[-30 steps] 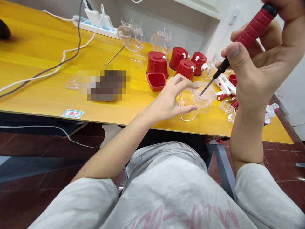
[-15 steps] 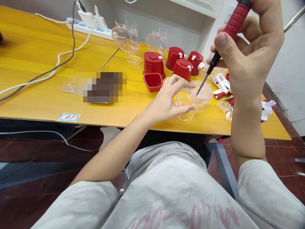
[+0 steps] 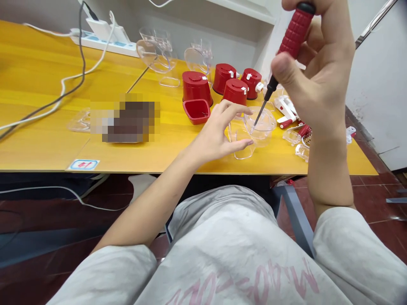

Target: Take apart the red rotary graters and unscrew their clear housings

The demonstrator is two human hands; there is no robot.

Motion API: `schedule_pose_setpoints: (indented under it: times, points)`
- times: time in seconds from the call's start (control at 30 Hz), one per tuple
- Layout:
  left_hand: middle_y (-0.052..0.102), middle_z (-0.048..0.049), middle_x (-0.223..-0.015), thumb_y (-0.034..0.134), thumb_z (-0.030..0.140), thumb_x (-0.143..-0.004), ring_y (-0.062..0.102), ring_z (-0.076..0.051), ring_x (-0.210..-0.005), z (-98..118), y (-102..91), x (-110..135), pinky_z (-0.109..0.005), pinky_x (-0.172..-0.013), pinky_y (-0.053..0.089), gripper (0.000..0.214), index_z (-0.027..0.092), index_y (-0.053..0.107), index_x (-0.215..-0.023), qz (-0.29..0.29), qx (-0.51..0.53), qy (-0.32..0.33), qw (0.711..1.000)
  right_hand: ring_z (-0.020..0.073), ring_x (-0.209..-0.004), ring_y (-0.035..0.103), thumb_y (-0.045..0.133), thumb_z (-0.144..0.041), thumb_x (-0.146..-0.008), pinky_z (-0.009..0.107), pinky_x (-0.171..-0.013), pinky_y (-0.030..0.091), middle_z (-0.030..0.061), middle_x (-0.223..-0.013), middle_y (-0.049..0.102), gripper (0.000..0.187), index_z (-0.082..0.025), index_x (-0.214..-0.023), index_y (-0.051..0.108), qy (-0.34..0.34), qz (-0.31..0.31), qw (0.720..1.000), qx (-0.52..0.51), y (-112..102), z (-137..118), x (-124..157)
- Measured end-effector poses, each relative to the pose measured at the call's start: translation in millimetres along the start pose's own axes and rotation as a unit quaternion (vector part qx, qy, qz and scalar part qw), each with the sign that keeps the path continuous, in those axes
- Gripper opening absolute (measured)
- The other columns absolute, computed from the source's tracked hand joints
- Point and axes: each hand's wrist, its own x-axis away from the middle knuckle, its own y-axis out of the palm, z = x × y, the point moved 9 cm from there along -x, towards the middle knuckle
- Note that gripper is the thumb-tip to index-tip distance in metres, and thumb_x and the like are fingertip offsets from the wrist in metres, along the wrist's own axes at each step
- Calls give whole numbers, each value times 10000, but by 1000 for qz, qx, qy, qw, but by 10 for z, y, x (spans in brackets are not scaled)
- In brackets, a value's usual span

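My right hand [image 3: 321,63] is wrapped around the red grip of a screwdriver [image 3: 294,36], its black shaft slanting down to the left. The tip reaches inside a clear plastic container [image 3: 265,131] with a round opening and a loop handle. Around the container's left side, my left hand [image 3: 219,131] curves its thumb and fingers, holding it on the yellow table. Whatever sits under the screwdriver's tip is too small to make out. Just behind my left hand is a small red square tray [image 3: 197,112] with tiny metal pieces in it.
Several red housings [image 3: 195,88] stand behind the tray. Farther back are clear containers [image 3: 159,53] and a white power strip [image 3: 104,42] with cables. White and red parts [image 3: 286,110] lie at the right, partly behind my right forearm. A pixelated dark object [image 3: 130,123] lies at the left.
The view has shifted, so the table's things appear farther left. My right thumb has changed position on the screwdriver's grip. The tip stays in the container, and my left hand keeps its hold.
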Motion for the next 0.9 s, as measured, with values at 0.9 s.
schedule_pose_setpoints:
  times: [0.9]
  points:
    - [715,-156,-1709,842,532,-998,755,-382,-1449,346,-168,-434,-534,-1253,630,740,227,684,-1653,-155,22,-36,987,330,-1547,726,745,-206,-770,461,-1116,769,-82,-1647,739,653,-406,-1391,772,69,-35,967,-242,66,120,-77]
